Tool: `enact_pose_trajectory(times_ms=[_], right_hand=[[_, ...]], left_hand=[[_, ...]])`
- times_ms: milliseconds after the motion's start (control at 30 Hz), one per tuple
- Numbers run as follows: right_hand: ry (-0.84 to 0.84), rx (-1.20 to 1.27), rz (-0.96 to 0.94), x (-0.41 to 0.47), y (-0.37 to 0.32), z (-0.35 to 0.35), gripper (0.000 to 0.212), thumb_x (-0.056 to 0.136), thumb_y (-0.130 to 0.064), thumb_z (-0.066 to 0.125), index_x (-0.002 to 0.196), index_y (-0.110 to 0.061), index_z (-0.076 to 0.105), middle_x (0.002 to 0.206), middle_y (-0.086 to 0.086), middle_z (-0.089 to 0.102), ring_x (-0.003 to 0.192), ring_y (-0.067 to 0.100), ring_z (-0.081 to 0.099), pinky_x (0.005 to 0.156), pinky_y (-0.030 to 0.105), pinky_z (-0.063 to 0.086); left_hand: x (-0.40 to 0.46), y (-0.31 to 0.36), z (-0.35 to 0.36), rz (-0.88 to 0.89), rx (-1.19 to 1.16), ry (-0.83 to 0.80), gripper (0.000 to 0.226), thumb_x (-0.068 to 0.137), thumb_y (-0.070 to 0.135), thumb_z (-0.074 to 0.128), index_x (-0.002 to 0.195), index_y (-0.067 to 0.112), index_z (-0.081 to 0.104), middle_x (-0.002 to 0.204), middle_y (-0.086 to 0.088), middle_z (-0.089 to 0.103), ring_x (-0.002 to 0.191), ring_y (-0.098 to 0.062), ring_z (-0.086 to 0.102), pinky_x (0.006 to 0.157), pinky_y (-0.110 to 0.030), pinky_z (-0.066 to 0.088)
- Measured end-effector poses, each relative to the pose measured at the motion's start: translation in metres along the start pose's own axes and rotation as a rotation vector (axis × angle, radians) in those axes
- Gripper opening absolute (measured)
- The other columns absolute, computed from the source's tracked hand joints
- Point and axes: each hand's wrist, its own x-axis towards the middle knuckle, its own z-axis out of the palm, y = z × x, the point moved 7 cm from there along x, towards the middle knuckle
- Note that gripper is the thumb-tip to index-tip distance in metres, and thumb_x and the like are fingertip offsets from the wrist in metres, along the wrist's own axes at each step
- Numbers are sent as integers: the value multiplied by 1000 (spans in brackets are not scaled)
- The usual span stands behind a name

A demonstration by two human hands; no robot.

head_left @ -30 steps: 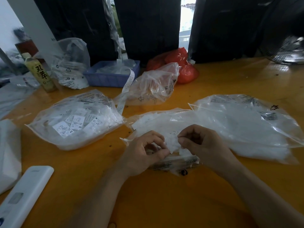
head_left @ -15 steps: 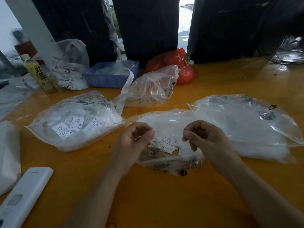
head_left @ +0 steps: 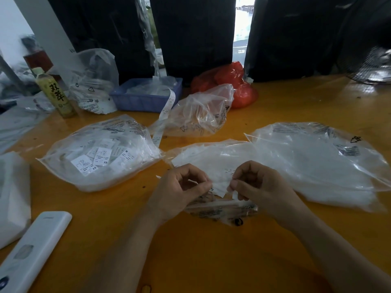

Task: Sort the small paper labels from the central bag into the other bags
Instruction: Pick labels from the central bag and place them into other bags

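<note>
Now both hands' grips (head_left: 220, 186) pinch labels (head_left: 220, 182) above central bag (head_left: 203, 153).

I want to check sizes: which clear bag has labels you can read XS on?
The left bag, beside the left hand: its white labels show XS print; the right bag looks plain white.

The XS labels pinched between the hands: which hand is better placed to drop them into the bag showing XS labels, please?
Probably the left hand: it pinches labels and the XS bag lies on its side; the right hand would have to cross over.
</note>
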Motion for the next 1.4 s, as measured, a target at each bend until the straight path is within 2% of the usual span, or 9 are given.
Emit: enact_pose_trajectory(times_ms=[167,333,500,700,767,867,1000,1200,1400], right_hand=[[-70,-243,-84,-2,-14,10,65,75,-65,67,134,-42,51,108,-25,69,95,3,68,80,30,60],[-13,-294,-142,1,-13,8,32,91,-34,73,118,-46,62,85,-13,72,78,11,69,76,40,60],[18,-240,-178,-1,-15,3,27,85,-50,65,111,-49,63,86,-14,73,77,11,67,68,28,54],[17,-192,-145,-1,-12,3,26,87,-42,67,113,-42,68,85,-13,73,65,10,63,58,22,50],[46,-123,-133,-1,-10,0,19,90,-34,70,108,-37,71,88,-12,75,71,9,67,62,23,54],[114,28,-134,0,-8,-2,14,90,-22,74,102,-29,73,92,-8,76,84,9,72,77,24,59],[187,57,-154,0,-6,-4,21,89,-20,75,107,-29,69,91,-7,75,85,10,72,78,26,60],[70,-22,-88,2,-4,0,46,80,-54,71,124,-43,61,92,-9,71,83,11,70,73,22,57],[179,-33,-104,4,-5,-9,3,85,-40,73,87,-38,74,83,-13,75,74,3,69,67,15,54]], left_hand=[[-3,0,18,58,191,-115,13,90,20,83,93,30,75,98,9,76,95,-12,74,82,-23,60],[-3,-3,22,35,225,-152,10,92,18,82,94,23,74,96,10,75,93,-12,74,86,-30,62],[-4,-4,22,16,208,-190,3,95,29,71,98,27,71,97,13,73,95,-10,71,83,-22,58],[0,-6,6,9,24,70,3,101,25,67,101,22,68,98,0,76,95,-17,74,84,-30,62],[1,-10,7,-60,-138,67,28,92,43,74,110,22,67,104,-1,77,99,-19,76,86,-32,63],[-3,-15,26,-119,-6,-115,46,79,65,79,115,38,69,113,11,77,107,-8,73,90,-26,60],[-1,-13,33,-49,138,-84,2,95,37,78,95,35,77,98,13,80,94,-5,75,83,-18,57],[-2,-11,28,-35,178,-128,2,98,25,75,96,24,75,95,8,79,92,-11,75,85,-28,61],[-4,-14,32,-68,245,-183,8,88,32,70,93,26,73,95,15,77,89,-5,73,79,-22,58]])
